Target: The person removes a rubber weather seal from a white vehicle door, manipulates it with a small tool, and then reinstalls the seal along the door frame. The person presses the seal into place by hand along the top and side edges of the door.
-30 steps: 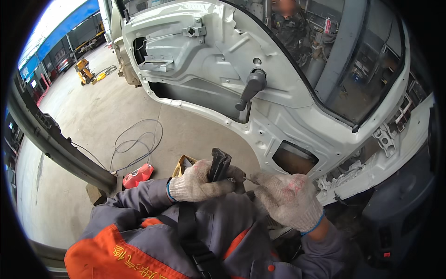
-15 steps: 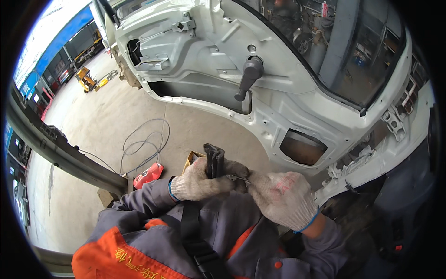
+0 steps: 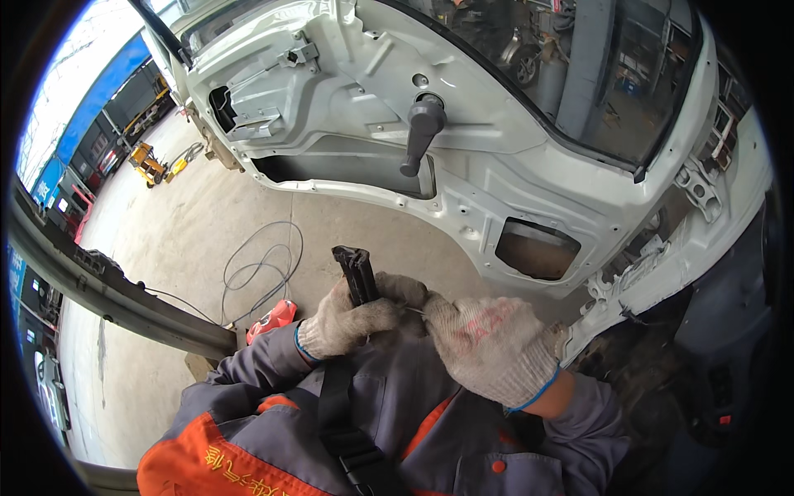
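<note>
My left hand [image 3: 343, 322], in a knitted work glove, is closed round a black channelled piece [image 3: 358, 274], perhaps a rubber or plastic strip, whose end sticks up past the thumb. In front of my chest, my right hand [image 3: 496, 343], gloved too, has its fingers pinched close to the left fingertips. A thin pale metal bit [image 3: 417, 312] shows between the two hands; its kind is too small to tell. Beyond them stands a white vehicle door [image 3: 488, 157] with its inner panel bare and a dark grey window crank [image 3: 424, 128] pointing down.
A grey cable [image 3: 265, 264] lies coiled on the concrete floor, close to a red object [image 3: 271, 321]. A metal post [image 3: 124, 289] crosses the left side. At right is the white door sill [image 3: 637, 281]. Yellow equipment [image 3: 147, 164] stands far left.
The black piece now tilts to the left, and both hands have shifted slightly left. The metal bit between the fingers shows less. The door sits a little further left in view.
</note>
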### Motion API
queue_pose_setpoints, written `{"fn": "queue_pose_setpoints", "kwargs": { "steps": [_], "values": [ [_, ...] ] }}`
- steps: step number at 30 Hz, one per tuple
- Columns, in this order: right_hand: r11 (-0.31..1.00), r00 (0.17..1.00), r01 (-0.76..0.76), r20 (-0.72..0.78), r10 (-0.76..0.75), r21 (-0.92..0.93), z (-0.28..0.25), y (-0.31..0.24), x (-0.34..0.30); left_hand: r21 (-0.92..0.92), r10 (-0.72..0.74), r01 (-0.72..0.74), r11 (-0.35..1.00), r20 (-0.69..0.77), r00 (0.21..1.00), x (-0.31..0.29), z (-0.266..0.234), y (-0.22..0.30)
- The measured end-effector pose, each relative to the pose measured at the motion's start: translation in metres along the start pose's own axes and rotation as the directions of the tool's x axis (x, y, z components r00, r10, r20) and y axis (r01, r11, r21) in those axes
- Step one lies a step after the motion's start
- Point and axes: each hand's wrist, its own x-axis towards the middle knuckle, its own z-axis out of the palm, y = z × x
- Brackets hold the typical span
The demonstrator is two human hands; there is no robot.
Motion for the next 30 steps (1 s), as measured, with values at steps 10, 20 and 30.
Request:
{"fn": "queue_pose_setpoints", "kwargs": {
  "steps": [10,20,30],
  "values": [
    [0.997,0.997,-0.074,0.006,0.074,-0.017,0.008,-0.002,-0.007,-0.079,-0.032,0.031,0.996,-0.011,0.999,-0.001,-0.005,0.000],
    [0.998,0.998,-0.064,-0.010,0.065,0.028,0.019,0.001,0.001,0.007,-0.099,0.099,0.995,-0.047,0.994,0.000,0.003,0.014],
    [0.995,0.997,0.028,-0.075,-0.021,0.098,0.036,0.008,-0.008,0.179,-0.045,0.077,0.981,-0.179,0.983,0.001,0.015,0.018]
  ]
}}
